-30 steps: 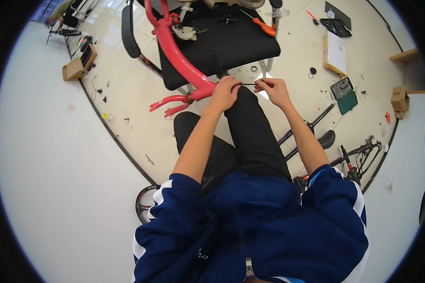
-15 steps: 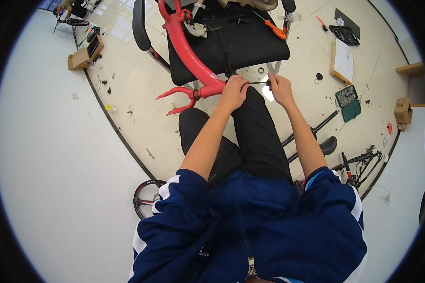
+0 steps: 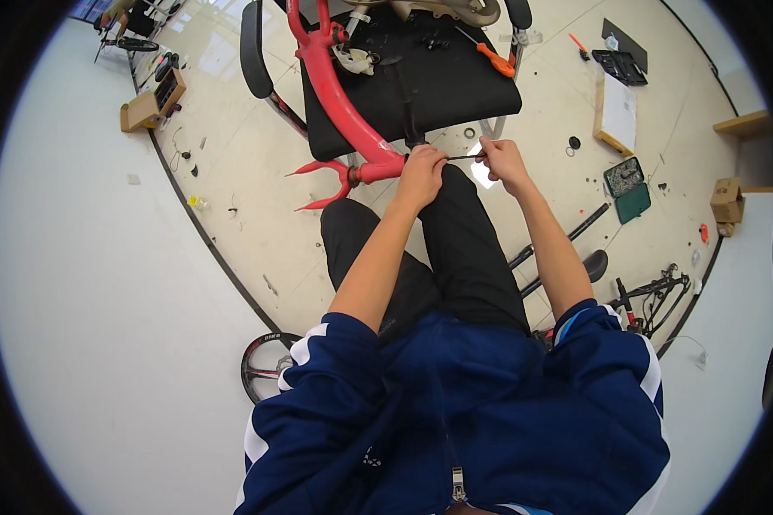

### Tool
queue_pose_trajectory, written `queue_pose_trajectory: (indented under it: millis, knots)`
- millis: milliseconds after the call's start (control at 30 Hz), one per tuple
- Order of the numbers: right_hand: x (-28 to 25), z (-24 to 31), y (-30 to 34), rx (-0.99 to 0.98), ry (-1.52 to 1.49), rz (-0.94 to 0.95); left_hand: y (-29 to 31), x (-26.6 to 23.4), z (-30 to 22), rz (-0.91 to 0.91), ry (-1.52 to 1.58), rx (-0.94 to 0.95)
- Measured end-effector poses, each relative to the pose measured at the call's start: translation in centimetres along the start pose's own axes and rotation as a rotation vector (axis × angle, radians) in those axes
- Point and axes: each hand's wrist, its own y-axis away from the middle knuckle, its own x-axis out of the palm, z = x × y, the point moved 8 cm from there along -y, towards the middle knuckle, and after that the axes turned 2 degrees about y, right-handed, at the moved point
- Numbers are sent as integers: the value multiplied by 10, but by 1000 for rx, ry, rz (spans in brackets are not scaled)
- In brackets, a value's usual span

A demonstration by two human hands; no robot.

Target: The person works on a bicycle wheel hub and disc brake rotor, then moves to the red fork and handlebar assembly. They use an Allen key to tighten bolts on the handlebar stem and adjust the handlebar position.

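A red bicycle frame (image 3: 339,99) with a red fork (image 3: 335,184) at its near end leans on the black seat of an office chair (image 3: 455,103). My left hand (image 3: 421,176) is closed around the near end of the frame's tube, above my knee; its fingers hide that end. From those fingers a thin dark rod-like tool (image 3: 464,157) runs across to my right hand (image 3: 504,163), which pinches its other end. Whether the tool's tip sits in the tube is hidden. A black post (image 3: 408,107) lies on the seat just beyond my left hand.
An orange-handled screwdriver (image 3: 496,60) and small dark parts (image 3: 436,43) lie on the seat. To the right on the floor are a green case (image 3: 633,202), a black toolbox (image 3: 620,67), a saddle (image 3: 594,264) and a dark bicycle frame (image 3: 657,300). A wheel (image 3: 262,365) stands at left.
My right hand has turned slightly and its fingers have shifted on the tool's end. My left hand stays at the tube's end. The whole view has moved slightly.
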Motion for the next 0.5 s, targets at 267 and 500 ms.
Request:
queue_pose_trajectory:
  millis: [267, 500]
  knots:
    - [1, 34, 17, -235, 237, -33, 0, -1, 3, -18, 12, -8]
    - [4, 38, 25, -446, 143, 88, -4, -2, 1, 7, -5, 9]
